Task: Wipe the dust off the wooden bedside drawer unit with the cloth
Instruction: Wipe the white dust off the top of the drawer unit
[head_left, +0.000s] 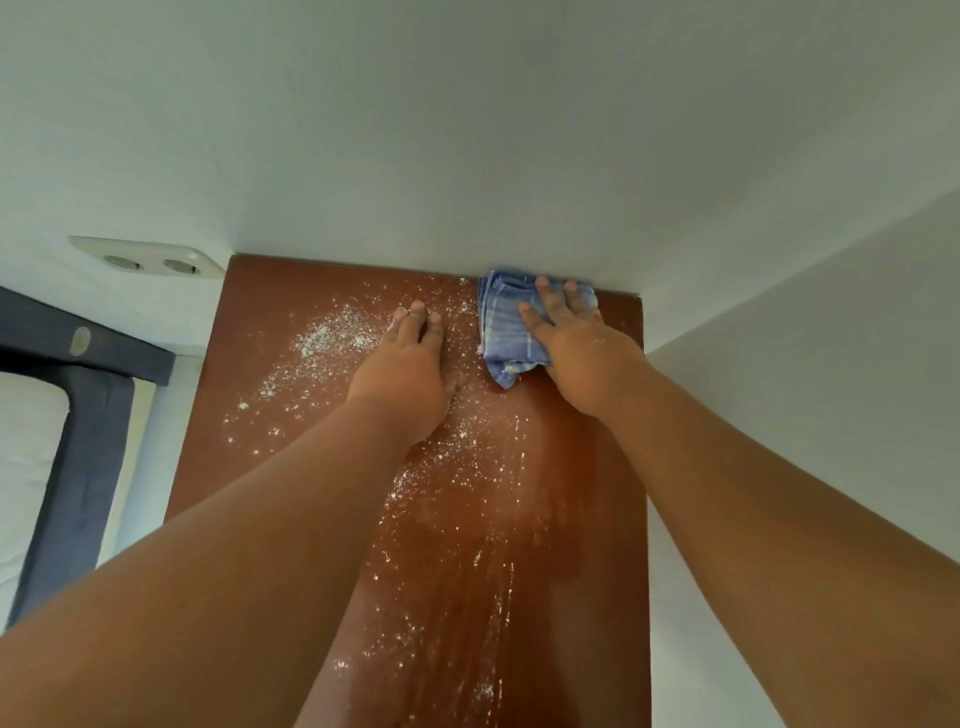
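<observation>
The reddish-brown wooden top of the bedside drawer unit (587, 493) fills the middle of the view, its far edge against the wall. White dust (332, 338) is scattered over its left and centre, with streaks running toward me. A folded blue checked cloth (506, 332) lies at the far right corner of the top. My right hand (576, 348) presses flat on the cloth, fingers spread toward the wall. My left hand (410, 364) rests flat on the dusty wood just left of the cloth, fingers together, holding nothing.
A white wall rises behind the unit and another closes in on the right (805, 389). A double wall socket (150, 257) sits at the left above the top's far corner. A dark blue bed frame (83, 441) with a white mattress (26, 457) stands to the left.
</observation>
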